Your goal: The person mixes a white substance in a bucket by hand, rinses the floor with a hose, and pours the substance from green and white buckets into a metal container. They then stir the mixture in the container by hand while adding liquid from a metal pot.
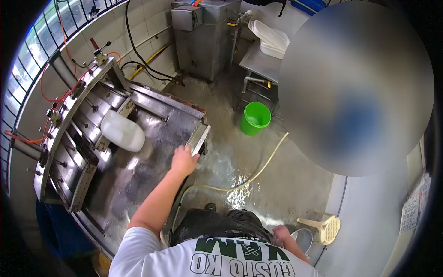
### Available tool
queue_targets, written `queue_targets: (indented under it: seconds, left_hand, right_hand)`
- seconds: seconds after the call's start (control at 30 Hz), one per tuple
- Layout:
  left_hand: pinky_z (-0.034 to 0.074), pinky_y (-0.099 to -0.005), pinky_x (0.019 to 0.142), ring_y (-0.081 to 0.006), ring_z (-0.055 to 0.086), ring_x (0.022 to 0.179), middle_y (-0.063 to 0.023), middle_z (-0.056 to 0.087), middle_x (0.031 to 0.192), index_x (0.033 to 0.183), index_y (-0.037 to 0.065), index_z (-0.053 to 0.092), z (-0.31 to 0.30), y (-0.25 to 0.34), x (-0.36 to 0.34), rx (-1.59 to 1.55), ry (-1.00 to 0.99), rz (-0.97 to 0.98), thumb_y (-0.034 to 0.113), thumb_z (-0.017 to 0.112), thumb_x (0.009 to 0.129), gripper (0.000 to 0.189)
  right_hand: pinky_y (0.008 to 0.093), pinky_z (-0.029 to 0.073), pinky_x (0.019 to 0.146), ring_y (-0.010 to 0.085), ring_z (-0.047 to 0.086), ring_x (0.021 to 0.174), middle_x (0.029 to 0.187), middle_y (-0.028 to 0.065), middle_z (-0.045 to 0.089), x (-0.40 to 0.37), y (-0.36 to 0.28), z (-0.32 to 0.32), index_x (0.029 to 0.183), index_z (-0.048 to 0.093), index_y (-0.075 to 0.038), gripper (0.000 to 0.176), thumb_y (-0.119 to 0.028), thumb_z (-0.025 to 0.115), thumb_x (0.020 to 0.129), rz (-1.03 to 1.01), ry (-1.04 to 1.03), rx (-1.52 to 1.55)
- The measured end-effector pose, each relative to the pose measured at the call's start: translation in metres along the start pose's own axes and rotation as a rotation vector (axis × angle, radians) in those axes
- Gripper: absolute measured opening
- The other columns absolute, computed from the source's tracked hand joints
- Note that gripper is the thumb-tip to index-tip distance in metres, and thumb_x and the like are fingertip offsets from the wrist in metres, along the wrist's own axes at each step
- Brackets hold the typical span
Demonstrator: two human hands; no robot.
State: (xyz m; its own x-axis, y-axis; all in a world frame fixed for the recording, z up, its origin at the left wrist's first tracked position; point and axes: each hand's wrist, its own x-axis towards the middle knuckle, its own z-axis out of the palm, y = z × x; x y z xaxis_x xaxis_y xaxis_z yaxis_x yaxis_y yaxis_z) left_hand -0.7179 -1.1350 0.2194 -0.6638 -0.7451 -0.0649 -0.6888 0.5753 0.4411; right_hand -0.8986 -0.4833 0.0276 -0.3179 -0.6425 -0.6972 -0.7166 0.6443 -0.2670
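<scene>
My left hand (184, 160) rests at the right edge of the wet metal table (122, 182), its fingers bent over the raised metal rim (199, 140). Whether it grips the rim is hard to tell. To its left, a white rounded container (122, 131) lies on the table against the metal press frame (87, 104). My right hand (279, 233) hangs low by my right side, near a grey bucket (302, 240), with its fingers curled; what it holds, if anything, is too small to make out.
A green bucket (255, 119) stands on the wet floor ahead. A pale hose (230, 189) curves across the floor. At right is a beige stool (328, 229). White trays (272, 39) sit on a metal side table (259, 62). A large blurred area covers the upper right.
</scene>
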Motion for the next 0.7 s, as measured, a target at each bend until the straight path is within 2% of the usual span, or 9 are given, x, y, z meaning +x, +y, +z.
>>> queue_targets:
  seconds: [0.07, 0.17, 0.2, 0.47, 0.57, 0.6, 0.63, 0.67, 0.7]
  left_hand:
    - [0.046, -0.0529, 0.098, -0.0426, 0.05, 0.118, -0.0219, 0.055, 0.127, 0.128, 0.001, 0.054, 0.014, 0.026, 0.038, -0.002, 0.073, 0.075, 0.032, 0.073, 0.087, 0.055]
    - [0.03, -0.063, 0.113, -0.0511, 0.032, 0.14, -0.0317, 0.037, 0.147, 0.147, 0.004, 0.04, 0.045, 0.046, 0.097, 0.109, 0.169, 0.034, 0.034, 0.075, 0.086, 0.077]
    - [0.015, -0.0667, 0.118, -0.0529, 0.013, 0.149, -0.0351, 0.019, 0.159, 0.155, 0.004, 0.029, 0.055, 0.046, 0.12, 0.099, 0.08, -0.053, 0.042, 0.072, 0.088, 0.088]
    - [0.005, -0.064, 0.121, -0.0486, 0.001, 0.154, -0.0363, 0.001, 0.163, 0.159, -0.003, 0.009, 0.106, 0.073, 0.202, 0.259, 0.111, -0.372, 0.056, 0.064, 0.09, 0.106]
    - [0.008, -0.0635, 0.121, -0.049, 0.004, 0.153, -0.0383, 0.003, 0.161, 0.158, -0.004, 0.006, 0.134, 0.055, 0.203, 0.365, 0.218, -0.288, 0.049, 0.07, 0.087, 0.109]
    - [0.008, -0.0635, 0.121, -0.049, 0.004, 0.153, -0.0383, 0.003, 0.161, 0.158, -0.004, 0.006, 0.136, 0.052, 0.203, 0.376, 0.175, -0.292, 0.049, 0.07, 0.087, 0.109]
    - [0.009, -0.0633, 0.12, -0.0498, 0.006, 0.153, -0.0386, 0.004, 0.161, 0.158, -0.004, 0.004, 0.136, 0.052, 0.206, 0.386, 0.197, -0.285, 0.047, 0.07, 0.087, 0.109]
    - [0.01, -0.0631, 0.12, -0.0506, 0.007, 0.152, -0.0388, 0.005, 0.161, 0.158, -0.003, 0.003, 0.138, 0.053, 0.209, 0.395, 0.223, -0.28, 0.045, 0.071, 0.087, 0.109]
    - [0.01, -0.0631, 0.12, -0.0506, 0.007, 0.152, -0.0388, 0.005, 0.161, 0.158, -0.003, 0.003, 0.138, 0.054, 0.211, 0.409, 0.185, -0.289, 0.045, 0.071, 0.087, 0.109]
  right_hand:
    - [0.0447, 0.057, 0.078, 0.034, 0.071, 0.094, 0.099, 0.0173, 0.073, 0.047, 0.002, -0.047, 0.096, 0.072, -0.009, 0.026, -0.032, 0.066, 0.089, 0.462, 0.085, 0.451]
    - [0.0463, 0.056, 0.083, 0.0357, 0.07, 0.098, 0.101, 0.0181, 0.073, 0.093, -0.034, -0.161, 0.102, 0.071, -0.007, 0.028, -0.03, 0.064, 0.09, 0.336, 0.242, 0.362]
    - [0.0471, 0.054, 0.088, 0.0382, 0.069, 0.099, 0.104, 0.02, 0.073, 0.118, -0.037, -0.188, 0.105, 0.071, -0.004, 0.035, -0.035, 0.06, 0.092, 0.318, 0.212, 0.328]
    - [0.0459, 0.05, 0.099, 0.0354, 0.066, 0.114, 0.125, 0.0196, 0.068, 0.411, 0.016, -0.275, 0.122, 0.067, -0.006, 0.041, -0.035, 0.055, 0.097, 0.208, -0.124, 0.246]
    - [0.0458, 0.053, 0.076, 0.0312, 0.068, 0.088, 0.101, 0.0192, 0.072, 0.543, 0.027, -0.32, 0.111, 0.068, -0.001, 0.033, -0.031, 0.061, 0.097, 0.266, -0.088, 0.405]
    - [0.0441, 0.054, 0.075, 0.03, 0.067, 0.086, 0.097, 0.0188, 0.071, 0.612, 0.065, -0.271, 0.109, 0.067, 0.001, 0.032, -0.028, 0.063, 0.096, 0.319, 0.016, 0.735]
    - [0.044, 0.054, 0.072, 0.0293, 0.065, 0.082, 0.092, 0.0175, 0.069, 0.651, 0.072, -0.284, 0.109, 0.067, 0.001, 0.028, -0.023, 0.064, 0.096, 0.282, 0.041, 0.561]
    - [0.0435, 0.054, 0.069, 0.0275, 0.064, 0.08, 0.088, 0.0164, 0.067, 0.686, 0.078, -0.29, 0.112, 0.066, 0.0, 0.028, -0.023, 0.063, 0.096, 0.404, 0.082, 0.789]
    - [0.0422, 0.053, 0.062, 0.0252, 0.063, 0.074, 0.085, 0.0155, 0.067, 0.759, 0.134, -0.22, 0.112, 0.066, 0.0, 0.029, -0.025, 0.062, 0.098, 0.192, 0.27, 0.736]
